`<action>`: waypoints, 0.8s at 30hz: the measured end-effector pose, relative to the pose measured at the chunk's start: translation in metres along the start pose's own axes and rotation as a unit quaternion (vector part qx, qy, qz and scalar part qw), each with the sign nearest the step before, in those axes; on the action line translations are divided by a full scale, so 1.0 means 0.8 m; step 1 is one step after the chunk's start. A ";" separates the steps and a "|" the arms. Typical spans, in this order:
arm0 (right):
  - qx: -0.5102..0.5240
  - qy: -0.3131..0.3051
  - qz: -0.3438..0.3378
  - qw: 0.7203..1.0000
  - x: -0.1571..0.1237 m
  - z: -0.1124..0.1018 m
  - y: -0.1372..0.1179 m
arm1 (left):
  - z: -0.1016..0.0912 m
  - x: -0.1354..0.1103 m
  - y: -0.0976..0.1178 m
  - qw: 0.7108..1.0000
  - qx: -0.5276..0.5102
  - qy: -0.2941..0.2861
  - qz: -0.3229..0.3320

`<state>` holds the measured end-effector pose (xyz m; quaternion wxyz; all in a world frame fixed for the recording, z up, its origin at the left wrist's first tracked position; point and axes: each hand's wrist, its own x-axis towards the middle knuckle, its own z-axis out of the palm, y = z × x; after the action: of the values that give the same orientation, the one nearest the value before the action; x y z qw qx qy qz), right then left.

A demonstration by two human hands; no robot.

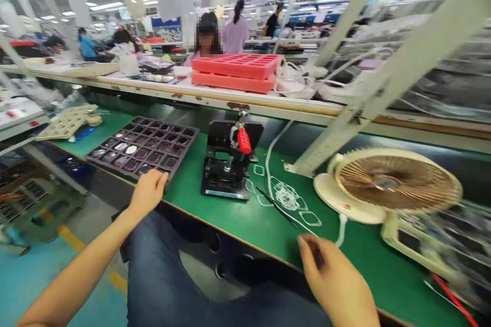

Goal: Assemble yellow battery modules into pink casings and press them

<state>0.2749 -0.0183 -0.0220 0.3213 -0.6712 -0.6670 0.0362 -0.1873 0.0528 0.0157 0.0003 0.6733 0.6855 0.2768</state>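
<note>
My left hand (149,190) rests at the near corner of a dark compartment tray (143,149) holding several small shiny parts; its fingers curl over the tray's edge. My right hand (333,277) hovers over the front edge of the green bench (238,214), fingers pinched on a small dark item that I cannot make out. A black toggle press with a red handle (232,158) stands between the two hands. To its right lie small clear frames (286,196) and thin black tweezers (276,206).
A cream desk fan (387,184) lies tilted at the right beside a white slanted rack post (383,92). Red foam trays (236,72) are stacked on the raised shelf. A beige tray (68,121) sits far left. Other people work behind the shelf.
</note>
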 end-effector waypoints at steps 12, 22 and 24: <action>-0.135 -0.143 -0.163 0.967 0.111 0.019 0.028 | -0.030 0.050 -0.081 0.984 0.163 -0.049 -0.054; -0.117 -0.202 -0.195 0.953 0.178 0.065 0.060 | -0.039 0.065 -0.099 0.982 0.137 -0.114 -0.069; -0.091 -0.230 -0.146 0.958 0.188 0.069 0.071 | -0.036 0.061 -0.095 0.984 0.125 -0.114 -0.059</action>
<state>0.3144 0.1462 -0.0358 0.0986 -0.5667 -0.8140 0.0812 -0.2726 0.0912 0.0293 0.0107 0.6536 0.7488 0.1093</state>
